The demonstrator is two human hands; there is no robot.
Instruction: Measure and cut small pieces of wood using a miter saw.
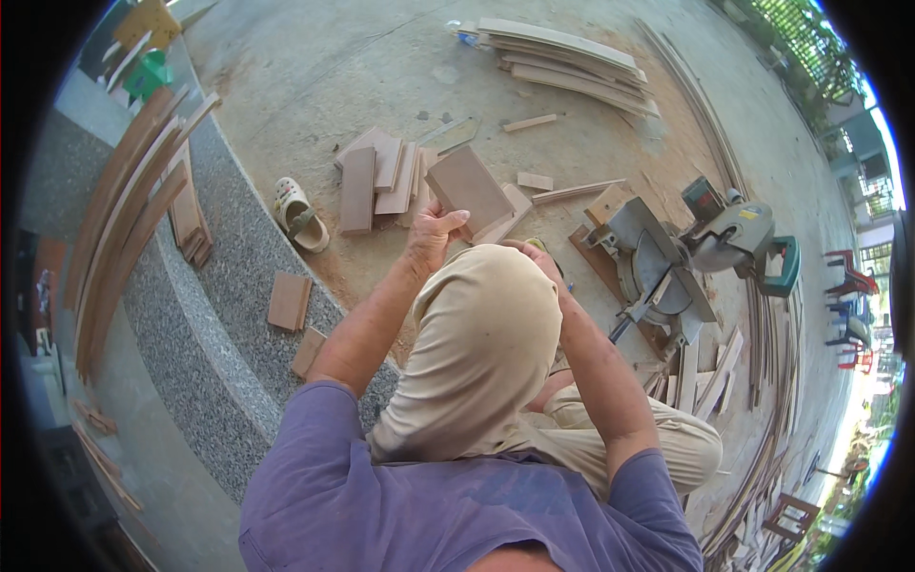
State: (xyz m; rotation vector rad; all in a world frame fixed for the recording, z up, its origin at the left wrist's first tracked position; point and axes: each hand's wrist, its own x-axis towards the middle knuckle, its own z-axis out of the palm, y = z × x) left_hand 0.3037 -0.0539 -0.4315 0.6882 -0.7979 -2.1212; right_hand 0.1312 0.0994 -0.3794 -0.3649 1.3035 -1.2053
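Beyond my raised knee, my left hand (437, 236) grips the near edge of a flat rectangular wooden board (469, 193), thumb on top. The board is tilted up. My right hand (539, 259) is mostly hidden behind the knee; its fingers look bent around a small yellow-and-dark thing (537, 245) that I cannot make out. Another wooden board (505, 217) lies partly under the held one. Just left of the held board rests a loose pile of wooden boards (358, 189), some leaning on others.
A miter saw (658, 262) stands on the floor to the right. One clog (300, 217) lies at the left, near the granite step (205, 315) with two wood blocks (289, 300). Curved planks (572, 67) are stacked far ahead; long strips (762, 362) lie at the right.
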